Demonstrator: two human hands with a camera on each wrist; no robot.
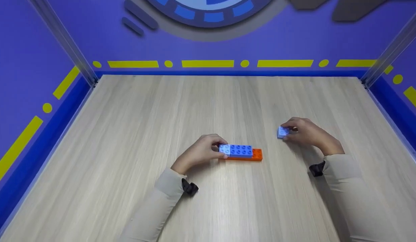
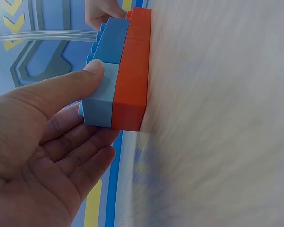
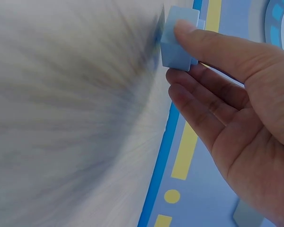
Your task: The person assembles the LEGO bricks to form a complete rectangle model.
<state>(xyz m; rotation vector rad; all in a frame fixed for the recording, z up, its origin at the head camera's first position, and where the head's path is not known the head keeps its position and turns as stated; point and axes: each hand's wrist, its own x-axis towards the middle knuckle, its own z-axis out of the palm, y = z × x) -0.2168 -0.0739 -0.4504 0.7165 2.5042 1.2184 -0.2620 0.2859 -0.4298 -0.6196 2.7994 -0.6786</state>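
Near the middle of the table, my left hand (image 1: 200, 152) pinches the left end of a toy brick stack between thumb and fingers. Its lower layer is of orange bricks (image 1: 257, 155), with a seam visible in the left wrist view. On top sit a light blue brick (image 1: 225, 149) under my left thumb and a longer blue brick (image 1: 241, 152) beside it. Orange studs show bare at the stack's right end. Farther right, my right hand (image 1: 303, 133) pinches a small light blue brick (image 3: 177, 54) by its sides, apart from the stack and close over the tabletop.
The wood-grain table (image 1: 134, 127) is bounded at the back and sides by purple-blue panels (image 1: 208, 50) with yellow markings. Metal posts (image 1: 65, 40) stand at the back corners. A black strap (image 1: 189, 187) sits at the left wrist, another (image 1: 317, 169) at the right.
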